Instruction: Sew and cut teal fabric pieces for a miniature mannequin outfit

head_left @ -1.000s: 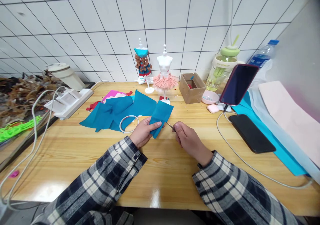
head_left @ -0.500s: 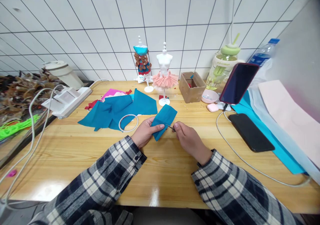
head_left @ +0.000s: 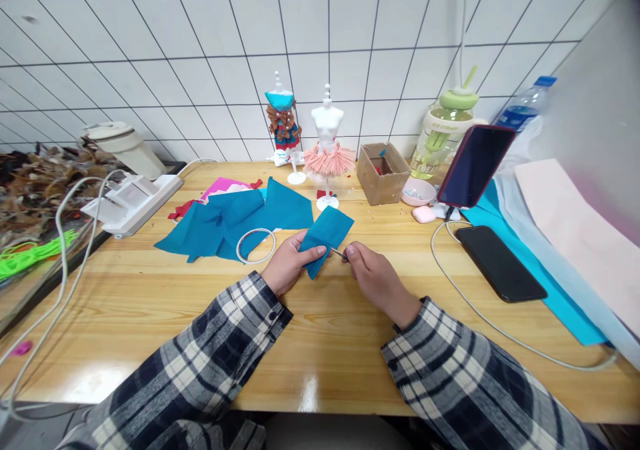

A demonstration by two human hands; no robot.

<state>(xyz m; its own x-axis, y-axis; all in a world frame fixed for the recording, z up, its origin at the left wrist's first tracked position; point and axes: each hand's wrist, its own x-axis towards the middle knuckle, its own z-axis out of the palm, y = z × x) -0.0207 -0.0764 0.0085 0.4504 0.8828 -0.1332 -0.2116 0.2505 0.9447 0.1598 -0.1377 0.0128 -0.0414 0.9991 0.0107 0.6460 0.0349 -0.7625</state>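
Note:
My left hand pinches a small teal piece of cloth between thumb and fingers, above the table. My right hand grips small scissors; their slim metal blades meet the cloth's right edge, and the handles are mostly hidden in my fist. Beyond my left hand lies a larger, creased teal cloth, with a white ring resting on its near edge. A white mini dress form wearing a pink ruffled skirt stands behind the held piece.
A second dress form in teal, brown and red stands near the wall. Right of centre are a cardboard box, a pink dish, a propped phone and another phone lying flat. A power strip sits left.
The view has shifted very slightly. My hands, the cloth and the scissors keep nearly the same positions.

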